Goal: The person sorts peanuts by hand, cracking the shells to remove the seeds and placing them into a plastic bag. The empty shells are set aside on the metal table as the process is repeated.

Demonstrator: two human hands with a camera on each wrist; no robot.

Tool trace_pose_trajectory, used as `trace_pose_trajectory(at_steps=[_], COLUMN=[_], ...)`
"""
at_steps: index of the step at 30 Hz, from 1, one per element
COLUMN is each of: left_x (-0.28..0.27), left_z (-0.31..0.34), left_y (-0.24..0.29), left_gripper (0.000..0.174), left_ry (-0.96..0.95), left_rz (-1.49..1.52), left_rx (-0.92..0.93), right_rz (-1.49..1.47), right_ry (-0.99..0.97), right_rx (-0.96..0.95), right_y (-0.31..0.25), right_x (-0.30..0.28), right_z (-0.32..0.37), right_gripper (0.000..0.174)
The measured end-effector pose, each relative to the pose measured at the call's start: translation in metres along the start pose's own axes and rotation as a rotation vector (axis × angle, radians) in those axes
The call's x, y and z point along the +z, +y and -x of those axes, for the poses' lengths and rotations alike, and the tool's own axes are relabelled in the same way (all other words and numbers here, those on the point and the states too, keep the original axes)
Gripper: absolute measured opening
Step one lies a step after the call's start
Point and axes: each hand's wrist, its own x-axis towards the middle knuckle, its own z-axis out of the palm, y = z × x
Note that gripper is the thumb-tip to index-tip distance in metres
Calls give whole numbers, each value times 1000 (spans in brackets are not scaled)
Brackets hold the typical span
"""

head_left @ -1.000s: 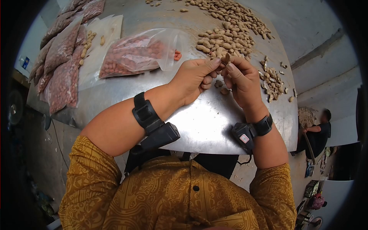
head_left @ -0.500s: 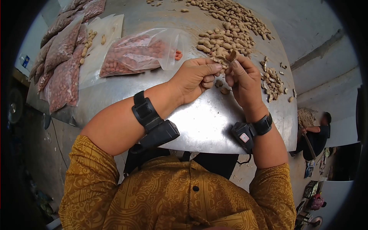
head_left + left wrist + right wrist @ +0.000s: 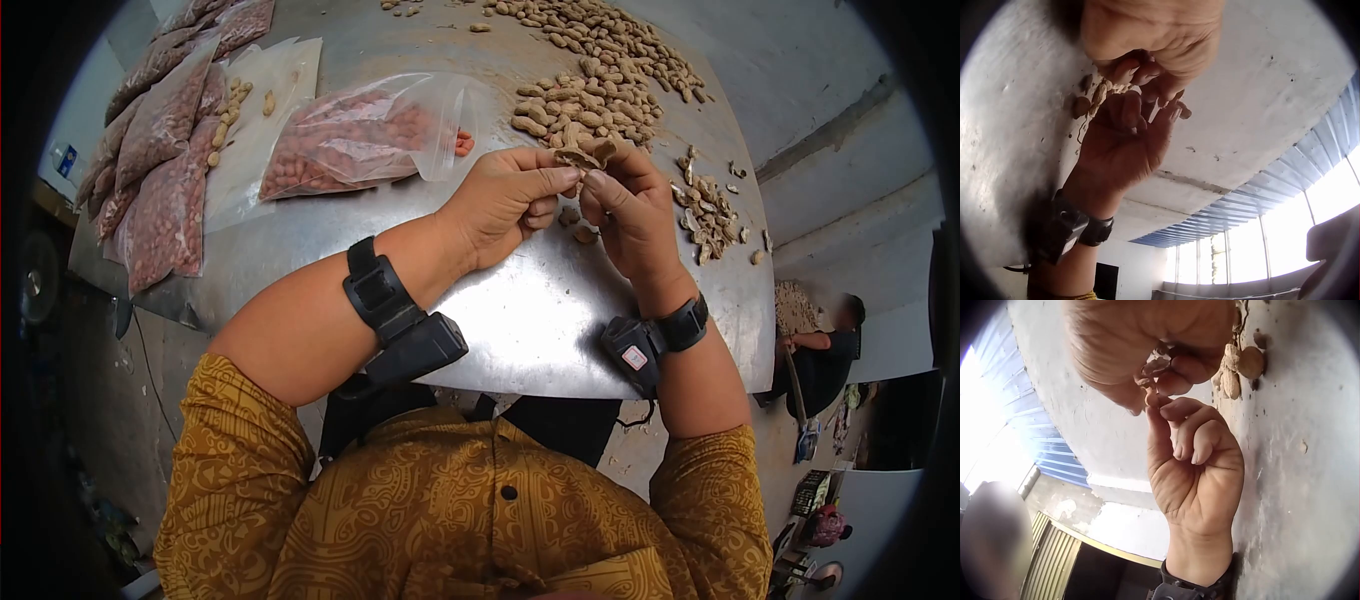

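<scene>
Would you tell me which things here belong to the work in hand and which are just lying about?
Seemingly in use: peanut shell pinched between left hand and right hand, peanut heap, shell pile, open kernel bag.

Apparently lying about: stacked bags, blue-labelled bottle.

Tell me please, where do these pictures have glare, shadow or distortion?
Head view: white glare on the metal table, its edge bowed, black corners; left wrist view: windows burned to white, the right hand in shade; right wrist view: washed-out light at left, blurred oval below it.
</scene>
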Motion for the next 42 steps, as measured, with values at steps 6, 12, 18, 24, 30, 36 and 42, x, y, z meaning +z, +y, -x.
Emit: trace_pose_trajectory(at_steps=[6, 12, 18, 24, 30, 36, 42], left_x=[3, 0, 0, 1, -4, -6, -8], left_z=[-1, 0, 1, 0, -2, -3, -5], left_y=[-2, -1, -2, -2, -2, 0, -2], left_gripper=[11, 20, 24, 23, 26, 28, 26], left_ry=[51, 59, 57, 80, 73, 80, 59], left_rz=[-80, -159, -197, -163, -32, -20, -28], left_rx=[15, 11, 46, 44, 46, 32, 37], right_rz=[37, 43, 577, 1082, 1195, 1433, 1467], right_ry=[18, 208, 546, 599, 143, -55, -81], right_rx=[15, -102, -21, -68, -6, -110, -116], right_y=[-2, -28, -61, -71, -68, -28, -22], right_x=[-5, -51, -167, -196, -76, -43, -50], right_z=[-2, -10, 6, 6, -7, -32, -36], right_gripper=[20, 18, 17, 28, 25, 18, 17])
